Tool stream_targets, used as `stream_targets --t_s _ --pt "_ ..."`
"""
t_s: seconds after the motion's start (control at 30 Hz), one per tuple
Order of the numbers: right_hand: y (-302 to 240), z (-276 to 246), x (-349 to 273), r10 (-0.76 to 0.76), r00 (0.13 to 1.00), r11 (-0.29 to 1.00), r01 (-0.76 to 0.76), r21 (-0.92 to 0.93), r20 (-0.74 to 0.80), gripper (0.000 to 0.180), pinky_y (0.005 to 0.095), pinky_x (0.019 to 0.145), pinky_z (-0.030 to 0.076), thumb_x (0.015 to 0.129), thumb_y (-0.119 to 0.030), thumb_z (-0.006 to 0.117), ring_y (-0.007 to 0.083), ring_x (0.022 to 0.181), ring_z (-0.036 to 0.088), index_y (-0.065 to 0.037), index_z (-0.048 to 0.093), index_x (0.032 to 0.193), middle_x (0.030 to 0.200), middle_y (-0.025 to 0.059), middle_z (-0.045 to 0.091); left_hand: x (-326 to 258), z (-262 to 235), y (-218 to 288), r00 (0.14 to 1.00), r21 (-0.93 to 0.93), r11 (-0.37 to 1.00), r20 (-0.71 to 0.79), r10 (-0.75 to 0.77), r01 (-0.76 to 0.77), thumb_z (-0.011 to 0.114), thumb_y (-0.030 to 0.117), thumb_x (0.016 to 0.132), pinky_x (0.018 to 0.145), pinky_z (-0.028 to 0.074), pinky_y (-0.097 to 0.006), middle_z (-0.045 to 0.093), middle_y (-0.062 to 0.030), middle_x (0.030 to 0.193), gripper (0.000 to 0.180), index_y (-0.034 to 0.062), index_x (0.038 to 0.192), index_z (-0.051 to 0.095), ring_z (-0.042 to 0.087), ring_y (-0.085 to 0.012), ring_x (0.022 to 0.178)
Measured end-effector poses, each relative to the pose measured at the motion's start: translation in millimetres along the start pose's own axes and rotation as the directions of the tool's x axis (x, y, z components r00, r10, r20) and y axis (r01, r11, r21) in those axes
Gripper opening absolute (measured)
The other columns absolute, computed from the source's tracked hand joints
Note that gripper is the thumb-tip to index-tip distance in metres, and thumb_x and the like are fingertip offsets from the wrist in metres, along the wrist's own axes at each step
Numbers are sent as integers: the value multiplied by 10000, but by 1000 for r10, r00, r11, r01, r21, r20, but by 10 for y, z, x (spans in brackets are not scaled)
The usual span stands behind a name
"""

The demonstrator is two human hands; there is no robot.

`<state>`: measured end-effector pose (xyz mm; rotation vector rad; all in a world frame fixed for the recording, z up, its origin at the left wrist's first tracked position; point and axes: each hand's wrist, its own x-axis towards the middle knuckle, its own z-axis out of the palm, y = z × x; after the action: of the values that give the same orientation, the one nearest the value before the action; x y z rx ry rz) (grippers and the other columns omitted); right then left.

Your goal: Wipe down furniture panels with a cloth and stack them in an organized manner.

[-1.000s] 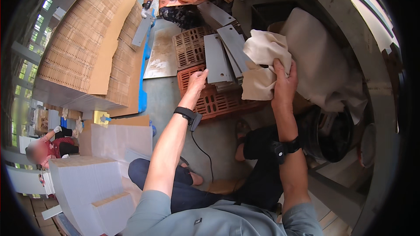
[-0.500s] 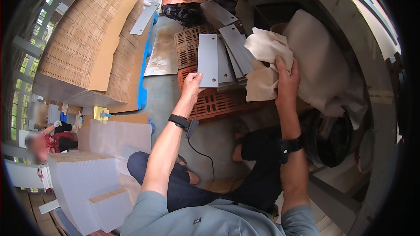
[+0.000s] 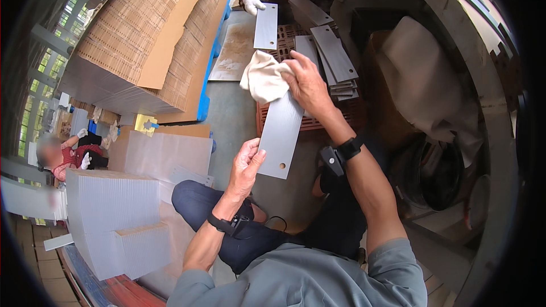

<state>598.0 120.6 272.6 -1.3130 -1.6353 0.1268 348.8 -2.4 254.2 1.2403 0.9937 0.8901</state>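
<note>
A grey flat panel (image 3: 281,133) with a hole near its lower end slants up in front of me. My left hand (image 3: 244,167) is closed on its left edge near the bottom, thumb on top. Over the panel's far end lies a crumpled cream cloth (image 3: 264,76), gripped by my right hand (image 3: 309,85) and touching the surface; it hides that end. Beyond it, more grey panels (image 3: 334,54) lie in a loose pile on an orange slotted plastic crate (image 3: 355,113).
Opposite me, a co-worker's white-gloved hand (image 3: 252,4) holds another panel (image 3: 265,27). Stacked cardboard (image 3: 136,28) rests on a blue pallet (image 3: 203,105) at left. Grey panel stacks (image 3: 116,207) stand near left. A beige cloth (image 3: 426,74) drapes over a bin at right, beside a black bucket (image 3: 435,179).
My left hand has drawn the panel nearer and tilted it. My right hand has carried the cloth leftward onto it. The co-worker's gloved hand and panel appear farther right.
</note>
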Motion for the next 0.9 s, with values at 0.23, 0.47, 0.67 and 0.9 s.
stream_targets --t_s 0.23,0.47,0.67,0.9 --pt "326 99 32 451 889 887 -456 76 74 305 464 903 516 1004 -282 589 403 1036 676 -40 651 1179 1079 247 700 -792 -398 87 984 -61 995 -166 65 -76 607 171 1049 1005 457 -295 667 -89 1220 397 -14 1385 506 601 -122 1121" --pt "-116 97 -1 491 792 483 -594 643 363 382 284 773 543 1047 -259 571 120 893 652 27 583 1299 1048 96 689 -939 -519 170 939 -7 979 -285 193 -203 598 169 1055 1007 449 -286 666 -99 1225 378 -14 1373 506 600 -125 1116" --pt "-682 100 33 309 779 88 -594 800 545 364 297 685 587 1065 -322 576 131 833 687 -32 595 1284 974 74 698 -805 -530 149 934 -138 969 -322 153 -206 585 125 1053 1066 441 -317 632 -103 1285 338 7 1361 514 586 -149 1195" --pt "-1386 509 -576 94 611 66 -792 607 786 335 256 728 578 1050 -281 621 74 838 657 -48 610 1290 1035 16 686 -517 -444 184 877 -237 927 -453 160 -291 568 102 1054 1030 491 -337 621 -91 1281 320 14 1354 502 587 -161 1204"
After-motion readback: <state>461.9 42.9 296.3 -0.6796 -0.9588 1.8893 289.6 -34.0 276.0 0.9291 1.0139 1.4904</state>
